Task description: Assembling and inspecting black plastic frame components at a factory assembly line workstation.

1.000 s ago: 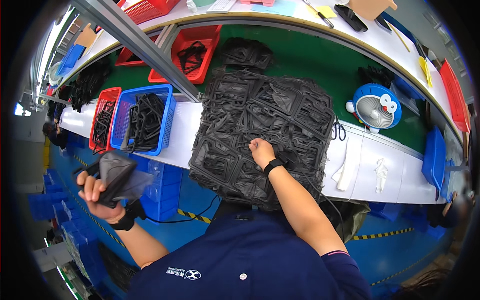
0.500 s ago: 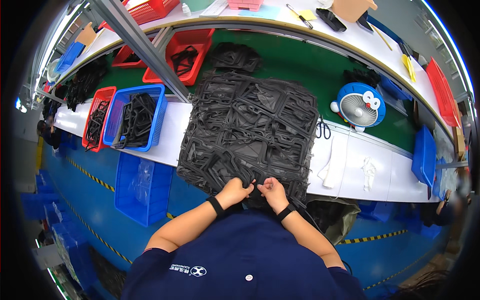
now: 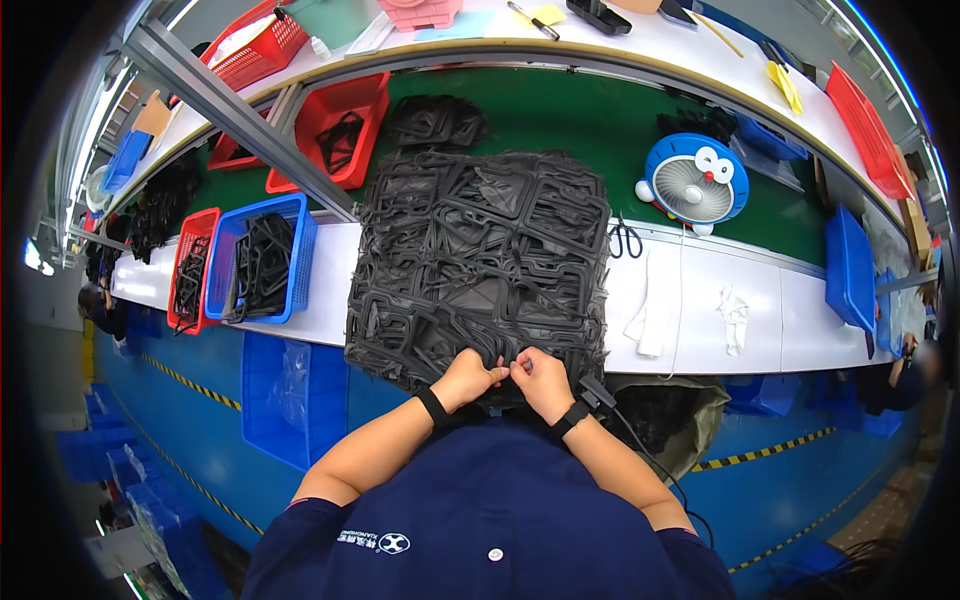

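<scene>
A big stack of black rubber frames (image 3: 480, 240), thin and ragged at the edges, stands on the white bench in front of me. At its near edge my left hand (image 3: 466, 379) is closed on one black rubber frame (image 3: 447, 338), thumb and fingers gripping its rim. Close beside it, my right hand (image 3: 541, 384) is pinched, fingertips almost meeting the left thumb. What lies between the right fingertips is too small and dark to make out. Both wrists wear black bands.
Left of the stack stand a blue basket (image 3: 303, 268) and a red basket (image 3: 208, 240) of black frames. Scissors (image 3: 625, 240), white gloves (image 3: 733, 318) and a blue fan (image 3: 652, 165) are on the right. A blue bin (image 3: 262, 425) sits below the bench; a shelf (image 3: 470, 52) spans the back.
The view has shifted slightly, so the bench things sit a little further left. My hands stay at the stack's near edge, and the right fingertips are a little closer to the left hand.
</scene>
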A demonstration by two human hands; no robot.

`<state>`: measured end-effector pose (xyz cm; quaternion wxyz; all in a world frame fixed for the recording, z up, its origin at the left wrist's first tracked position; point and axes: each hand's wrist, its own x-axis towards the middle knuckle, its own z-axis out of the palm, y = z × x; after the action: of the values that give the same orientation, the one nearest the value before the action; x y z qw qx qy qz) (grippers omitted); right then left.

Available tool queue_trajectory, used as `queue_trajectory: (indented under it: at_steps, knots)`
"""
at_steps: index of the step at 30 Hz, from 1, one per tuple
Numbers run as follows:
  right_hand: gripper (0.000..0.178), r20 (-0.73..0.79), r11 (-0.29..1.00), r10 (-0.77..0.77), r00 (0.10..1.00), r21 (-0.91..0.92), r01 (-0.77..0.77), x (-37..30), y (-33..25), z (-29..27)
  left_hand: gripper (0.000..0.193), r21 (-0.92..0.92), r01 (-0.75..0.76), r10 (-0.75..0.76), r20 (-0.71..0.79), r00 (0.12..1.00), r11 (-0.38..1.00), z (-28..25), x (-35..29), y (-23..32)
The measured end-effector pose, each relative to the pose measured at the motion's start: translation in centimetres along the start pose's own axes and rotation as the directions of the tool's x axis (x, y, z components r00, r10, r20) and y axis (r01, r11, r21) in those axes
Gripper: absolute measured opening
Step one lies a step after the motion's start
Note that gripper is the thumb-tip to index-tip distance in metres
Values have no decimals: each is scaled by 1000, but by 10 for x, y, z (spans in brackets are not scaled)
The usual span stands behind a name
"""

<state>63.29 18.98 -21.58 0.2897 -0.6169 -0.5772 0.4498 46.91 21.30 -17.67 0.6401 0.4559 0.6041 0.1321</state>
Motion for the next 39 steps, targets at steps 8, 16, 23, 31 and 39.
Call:
queue_trajectory:
  at_steps: [8, 16, 23, 31, 39]
  knots:
    - [13, -166, 972, 91, 982, -199, -124, 4, 43, -28, 18, -785, -411, 280, -311, 908, 464, -115, -81, 11]
    - [14, -306, 973, 87, 948, -177, -146, 1, 24, -52, 32, -505, -731, 484, -547, 682, 459, -198, -141, -3]
    - [34, 45, 991, -133, 990, -20, 134, 21, -20, 16, 25, -451, -197, 116, -201, 973, 870, -82, -26, -29]
    - [32, 9, 993, -117, 993, -24, 118, 48, -10, 44, 27, -445, -67, 17, -115, 993, 893, -40, 26, -39]
    - [17, 123, 994, 18, 992, 101, -31, 37, -26, 42, 12, -289, -62, 30, -114, 993, 955, -47, 9, -42]
